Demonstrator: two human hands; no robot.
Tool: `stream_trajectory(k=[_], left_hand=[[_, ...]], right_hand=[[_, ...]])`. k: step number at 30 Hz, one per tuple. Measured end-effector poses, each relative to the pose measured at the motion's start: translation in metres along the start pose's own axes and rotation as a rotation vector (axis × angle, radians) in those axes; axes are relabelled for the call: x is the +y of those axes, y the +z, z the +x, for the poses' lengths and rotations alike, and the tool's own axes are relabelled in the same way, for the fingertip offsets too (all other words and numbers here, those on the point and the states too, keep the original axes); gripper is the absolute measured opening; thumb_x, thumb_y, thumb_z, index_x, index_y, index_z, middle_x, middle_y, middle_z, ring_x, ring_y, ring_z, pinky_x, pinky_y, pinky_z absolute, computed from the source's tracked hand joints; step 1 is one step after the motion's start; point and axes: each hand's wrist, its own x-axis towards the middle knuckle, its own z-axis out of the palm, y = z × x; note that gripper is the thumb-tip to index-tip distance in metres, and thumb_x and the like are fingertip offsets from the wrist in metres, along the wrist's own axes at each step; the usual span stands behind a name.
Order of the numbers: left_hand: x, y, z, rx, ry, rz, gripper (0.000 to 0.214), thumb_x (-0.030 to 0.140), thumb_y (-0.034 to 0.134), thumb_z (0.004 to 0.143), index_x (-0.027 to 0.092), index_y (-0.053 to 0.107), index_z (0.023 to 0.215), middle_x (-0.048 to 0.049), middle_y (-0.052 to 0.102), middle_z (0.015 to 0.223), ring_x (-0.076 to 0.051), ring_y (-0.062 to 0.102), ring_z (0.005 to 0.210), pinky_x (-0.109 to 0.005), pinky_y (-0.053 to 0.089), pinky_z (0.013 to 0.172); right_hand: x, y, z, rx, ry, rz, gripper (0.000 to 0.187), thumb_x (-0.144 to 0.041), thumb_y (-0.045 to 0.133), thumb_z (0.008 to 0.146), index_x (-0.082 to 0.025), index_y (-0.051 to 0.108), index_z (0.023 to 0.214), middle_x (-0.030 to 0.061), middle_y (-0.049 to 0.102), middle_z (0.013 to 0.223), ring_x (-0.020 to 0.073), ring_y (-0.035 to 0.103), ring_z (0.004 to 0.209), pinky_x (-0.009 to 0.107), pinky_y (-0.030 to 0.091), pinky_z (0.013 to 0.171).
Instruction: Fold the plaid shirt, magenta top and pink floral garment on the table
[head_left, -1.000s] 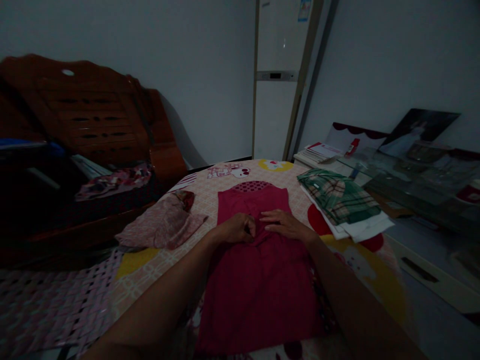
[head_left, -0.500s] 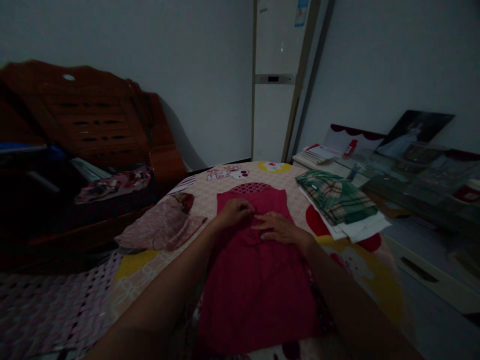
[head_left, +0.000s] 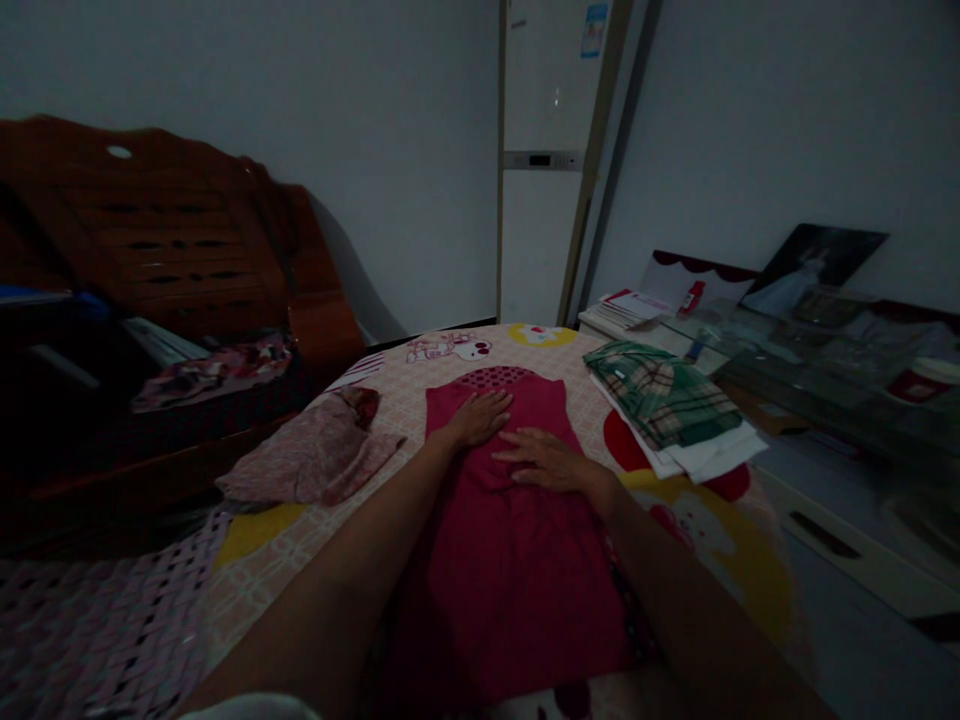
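A dark pink sleeveless garment (head_left: 517, 580) lies spread out on the round table's patterned cloth (head_left: 450, 368). Dotted fabric shows along its far neckline. My left hand (head_left: 482, 417) rests flat on the upper part of the garment, fingers stretched out toward the right. Just to its right and slightly nearer, my right hand (head_left: 546, 460) lies on the same fabric with its fingers spread. Neither hand grips the cloth. Small creases run between and below the hands. Both forearms cover parts of the garment's side edges.
Left on the table is a crumpled pale pink garment (head_left: 300, 455). At the right, a folded green plaid cloth (head_left: 667, 395) lies on white sheets. A wooden bench (head_left: 180, 240) stands left; a glass-topped cabinet (head_left: 795, 350) with papers stands right. Behind is a tall white air conditioner (head_left: 540, 240).
My left hand has gone from curled, bunched fingers to lying flat on the garment. My right hand has stayed nearly in place. The view has shifted slightly.
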Motion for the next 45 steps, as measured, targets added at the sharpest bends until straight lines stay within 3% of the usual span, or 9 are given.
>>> stream_trajectory(k=[9, 17, 20, 23, 26, 29, 32, 36, 45], left_hand=[[0.017, -0.023, -0.034, 0.167, -0.038, -0.144, 0.061, 0.042, 0.025, 0.102, 0.01, 0.029, 0.154, -0.0139, 0.025, 0.162, -0.021, 0.023, 0.15, -0.038, 0.02, 0.122], [0.038, -0.002, -0.065, -0.003, 0.001, -0.124, 0.059, 0.047, 0.026, 0.102, 0.017, 0.036, 0.151, -0.0135, 0.032, 0.159, -0.026, 0.026, 0.149, -0.049, 0.021, 0.12], [0.04, -0.022, -0.068, 0.048, -0.003, -0.214, 0.051, 0.04, 0.036, 0.1, 0.016, 0.05, 0.142, -0.0138, 0.048, 0.15, -0.024, 0.044, 0.139, -0.04, 0.035, 0.112], [0.044, -0.053, -0.083, 0.073, -0.076, -0.265, 0.035, 0.035, 0.046, 0.094, 0.015, 0.07, 0.11, -0.0092, 0.073, 0.111, -0.021, 0.065, 0.102, -0.03, 0.048, 0.089], [0.05, -0.075, -0.109, -0.002, -0.11, -0.303, 0.027, 0.035, 0.053, 0.09, 0.017, 0.072, 0.091, -0.0026, 0.074, 0.087, -0.017, 0.066, 0.08, -0.024, 0.045, 0.073], [0.059, -0.081, -0.133, -0.159, -0.06, -0.319, 0.02, 0.034, 0.06, 0.085, 0.019, 0.072, 0.091, -0.0007, 0.074, 0.088, -0.016, 0.065, 0.079, -0.022, 0.042, 0.068], [0.069, -0.076, -0.147, -0.185, -0.106, -0.248, 0.024, 0.032, 0.068, 0.079, 0.02, 0.07, 0.099, -0.0024, 0.073, 0.098, -0.019, 0.066, 0.086, -0.023, 0.043, 0.071], [0.079, -0.068, -0.148, -0.167, -0.195, -0.134, 0.03, 0.031, 0.072, 0.077, 0.02, 0.065, 0.104, -0.0044, 0.072, 0.101, -0.02, 0.065, 0.088, -0.025, 0.042, 0.07], [0.083, -0.063, -0.132, -0.295, -0.153, -0.071, 0.022, 0.027, 0.073, 0.074, 0.018, 0.065, 0.092, -0.0026, 0.071, 0.095, -0.017, 0.063, 0.082, -0.023, 0.038, 0.064]], right_hand=[[0.002, -0.018, -0.005, 0.047, -0.06, 0.13, 0.045, -0.045, 0.045, 0.1, -0.025, 0.058, 0.139, 0.0111, 0.05, 0.149, 0.0244, 0.044, 0.139, 0.047, 0.03, 0.117], [-0.007, -0.019, -0.003, 0.032, -0.074, 0.148, 0.035, -0.038, 0.06, 0.092, -0.025, 0.069, 0.123, 0.0087, 0.055, 0.144, 0.0265, 0.049, 0.135, 0.047, 0.034, 0.113], [-0.017, -0.038, -0.01, 0.08, 0.038, 0.178, 0.032, -0.029, 0.062, 0.086, -0.021, 0.073, 0.115, 0.0093, 0.07, 0.125, 0.026, 0.062, 0.117, 0.042, 0.044, 0.103], [-0.029, -0.059, -0.028, 0.09, 0.197, 0.131, 0.025, -0.019, 0.061, 0.077, -0.016, 0.076, 0.096, 0.0063, 0.077, 0.095, 0.0216, 0.069, 0.089, 0.031, 0.05, 0.082], [-0.043, -0.067, -0.048, 0.029, 0.272, 0.098, 0.017, -0.014, 0.059, 0.073, -0.015, 0.074, 0.081, 0.0033, 0.073, 0.077, 0.0172, 0.065, 0.072, 0.025, 0.044, 0.067], [-0.053, -0.061, -0.061, 0.004, 0.304, 0.044, 0.011, -0.013, 0.061, 0.072, -0.015, 0.071, 0.077, 0.0029, 0.071, 0.075, 0.0167, 0.064, 0.072, 0.024, 0.04, 0.065], [-0.056, -0.048, -0.065, 0.004, 0.312, -0.09, 0.011, -0.016, 0.066, 0.073, -0.016, 0.07, 0.084, 0.0046, 0.071, 0.084, 0.0185, 0.063, 0.082, 0.025, 0.038, 0.069], [-0.05, -0.036, -0.06, -0.01, 0.358, -0.212, 0.022, -0.02, 0.073, 0.072, -0.017, 0.069, 0.093, 0.006, 0.069, 0.093, 0.0193, 0.06, 0.087, 0.025, 0.035, 0.069], [-0.052, -0.04, -0.046, -0.134, 0.477, -0.094, 0.019, -0.013, 0.077, 0.06, -0.017, 0.06, 0.069, -0.0046, 0.055, 0.064, 0.0112, 0.048, 0.062, 0.024, 0.027, 0.055]])
